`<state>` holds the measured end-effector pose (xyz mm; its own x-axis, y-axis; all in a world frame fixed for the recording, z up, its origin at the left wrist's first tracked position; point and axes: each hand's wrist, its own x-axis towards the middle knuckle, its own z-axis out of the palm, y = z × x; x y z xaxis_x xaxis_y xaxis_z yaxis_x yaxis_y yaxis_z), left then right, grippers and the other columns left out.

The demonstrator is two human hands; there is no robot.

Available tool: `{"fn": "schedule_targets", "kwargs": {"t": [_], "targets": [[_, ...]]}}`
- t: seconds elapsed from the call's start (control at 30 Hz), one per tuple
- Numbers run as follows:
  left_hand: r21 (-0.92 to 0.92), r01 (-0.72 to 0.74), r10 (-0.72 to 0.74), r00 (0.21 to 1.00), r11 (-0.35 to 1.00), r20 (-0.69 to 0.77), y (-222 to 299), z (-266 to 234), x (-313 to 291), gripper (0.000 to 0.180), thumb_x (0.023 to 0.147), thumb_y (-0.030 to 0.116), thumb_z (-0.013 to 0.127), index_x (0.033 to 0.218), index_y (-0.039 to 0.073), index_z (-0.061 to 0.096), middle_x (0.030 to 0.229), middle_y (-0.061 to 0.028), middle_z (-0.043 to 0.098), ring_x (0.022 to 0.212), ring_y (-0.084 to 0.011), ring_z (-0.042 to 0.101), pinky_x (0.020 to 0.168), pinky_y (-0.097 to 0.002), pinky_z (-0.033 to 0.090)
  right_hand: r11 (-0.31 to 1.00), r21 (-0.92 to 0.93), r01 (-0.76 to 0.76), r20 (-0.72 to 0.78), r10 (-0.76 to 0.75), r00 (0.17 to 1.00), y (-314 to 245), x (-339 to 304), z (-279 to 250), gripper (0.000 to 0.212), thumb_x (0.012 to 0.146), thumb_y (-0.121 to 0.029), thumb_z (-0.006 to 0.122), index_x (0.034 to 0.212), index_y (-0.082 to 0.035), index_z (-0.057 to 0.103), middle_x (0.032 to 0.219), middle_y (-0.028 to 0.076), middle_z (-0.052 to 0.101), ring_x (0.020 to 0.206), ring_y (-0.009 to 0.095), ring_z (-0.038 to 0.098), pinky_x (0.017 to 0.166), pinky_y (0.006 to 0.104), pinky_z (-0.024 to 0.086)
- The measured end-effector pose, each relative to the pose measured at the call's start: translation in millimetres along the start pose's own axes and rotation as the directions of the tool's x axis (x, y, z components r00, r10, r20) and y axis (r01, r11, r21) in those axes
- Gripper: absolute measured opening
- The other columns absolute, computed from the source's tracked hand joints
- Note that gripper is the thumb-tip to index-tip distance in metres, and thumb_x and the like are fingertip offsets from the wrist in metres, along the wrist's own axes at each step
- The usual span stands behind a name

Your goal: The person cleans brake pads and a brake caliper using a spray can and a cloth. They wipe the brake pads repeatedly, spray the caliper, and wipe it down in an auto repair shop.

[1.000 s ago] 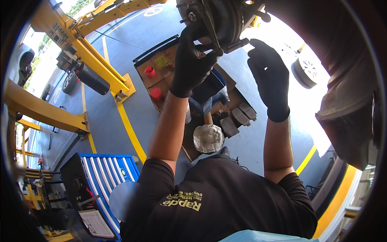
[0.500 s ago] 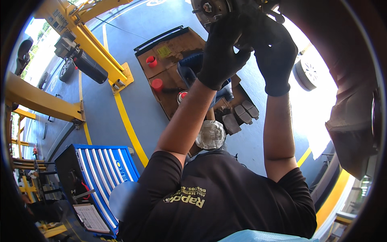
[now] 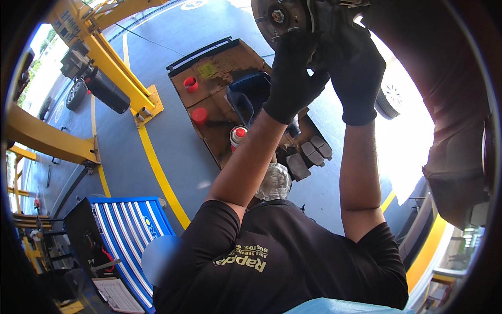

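Observation:
Both my hands, in black gloves, are raised to the wheel hub at the top of the view. My left hand [image 3: 297, 78] is closed around the lower left side of a dark brake caliper [image 3: 328, 17], its thumb pointing right. My right hand [image 3: 356, 76] grips the caliper's right side, with its fingertips lost in shadow. Just left of the caliper is the round brake disc [image 3: 267, 23], with a hub nut [image 3: 278, 16] in its middle. The gloves hide much of the caliper's lower part.
Below stands a cardboard-covered cart [image 3: 180, 81] with a red cup [image 3: 191, 84], a red lid [image 3: 199, 115], a spray can [image 3: 238, 137], a blue container [image 3: 240, 97] and several brake pads [image 3: 312, 154]. A yellow lift post [image 3: 112, 65], blue tool chest [image 3: 130, 209] and loose wheel [image 3: 389, 99] surround it.
My view has shifted slightly, so the cart and the lift post appear further left and more of the brake disc shows. Both hands stay at the caliper.

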<state>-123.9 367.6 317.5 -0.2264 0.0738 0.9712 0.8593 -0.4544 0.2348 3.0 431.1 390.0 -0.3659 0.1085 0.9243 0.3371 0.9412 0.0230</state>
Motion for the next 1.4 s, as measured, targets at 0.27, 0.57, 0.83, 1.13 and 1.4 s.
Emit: {"fn": "schedule_targets", "kwargs": {"t": [0.27, 0.57, 0.83, 1.13, 1.4], "targets": [[0.1, 0.01, -0.009, 1.0, 0.995, -0.015, -8.2, 2.7, 7.7, 0.049, 0.078, 0.011, 0.08, 0.125, 0.004, 0.069, 0.122, -0.0166, 0.07, 0.118, -0.0395, 0.065, 0.103, -0.0482, 0.053, 0.997, 0.04, -0.064, -0.029, 0.065, 0.997, 5.4, 5.9, 12.1, 0.033, 0.091, -0.019, 0.089, 0.119, -0.004, 0.081, 0.103, 0.01, 0.083, 0.089, 0.023, 0.082, 0.08, 0.0315, 0.065], [0.078, 0.14, -0.138, 0.99, 0.987, -0.029, 11.1, 9.9, 7.4, 0.046, 0.08, 0.009, 0.082, 0.124, 0.005, 0.069, 0.12, -0.017, 0.072, 0.111, -0.0391, 0.07, 0.096, -0.0454, 0.058, 0.991, 0.131, -0.021, -0.189, 0.046, 0.981, 12.5, 0.3, -1.3, 0.029, 0.093, -0.014, 0.087, 0.121, -0.01, 0.078, 0.103, 0.007, 0.08, 0.084, 0.017, 0.079, 0.074, 0.0287, 0.063], [0.177, 0.041, -0.025, 0.995, 0.983, -0.092, 7.5, 28.6, 8.6, 0.033, 0.085, 0.015, 0.086, 0.114, 0.005, 0.074, 0.118, -0.0153, 0.073, 0.106, -0.0376, 0.071, 0.094, -0.0439, 0.06, 0.918, 0.171, -0.358, -0.044, 0.37, 0.928, 22.2, -19.9, -27.9, 0.024, 0.096, -0.01, 0.083, 0.118, -0.007, 0.075, 0.109, 0.009, 0.08, 0.082, 0.013, 0.076, 0.07, 0.0276, 0.059], [0.309, 0.001, 0.005, 1.0, 0.951, -0.017, 17.5, 27.2, 23.2, 0.03, 0.091, 0.022, 0.081, 0.116, 0.005, 0.076, 0.115, -0.0144, 0.074, 0.104, -0.0356, 0.072, 0.094, -0.043, 0.059, 0.954, 0.075, -0.291, 0.023, 0.29, 0.957, 53.0, -64.9, -49.2, 0.016, 0.099, -0.011, 0.078, 0.115, -0.006, 0.078, 0.116, 0.009, 0.082, 0.096, 0.018, 0.078, 0.084, 0.0335, 0.062], [0.099, 0.152, -0.162, 0.98, 0.984, 0.111, 12.7, 1.6, 42.2, 0.03, 0.092, 0.016, 0.076, 0.117, 0.001, 0.077, 0.114, -0.0202, 0.074, 0.107, -0.0363, 0.073, 0.096, -0.0443, 0.058, 0.858, 0.274, -0.434, 0.175, 0.4, 0.9, 41.0, -78.1, -48.6, 0.025, 0.096, -0.002, 0.08, 0.12, -0.006, 0.079, 0.111, 0.008, 0.08, 0.092, 0.015, 0.076, 0.083, 0.03, 0.059]]}}
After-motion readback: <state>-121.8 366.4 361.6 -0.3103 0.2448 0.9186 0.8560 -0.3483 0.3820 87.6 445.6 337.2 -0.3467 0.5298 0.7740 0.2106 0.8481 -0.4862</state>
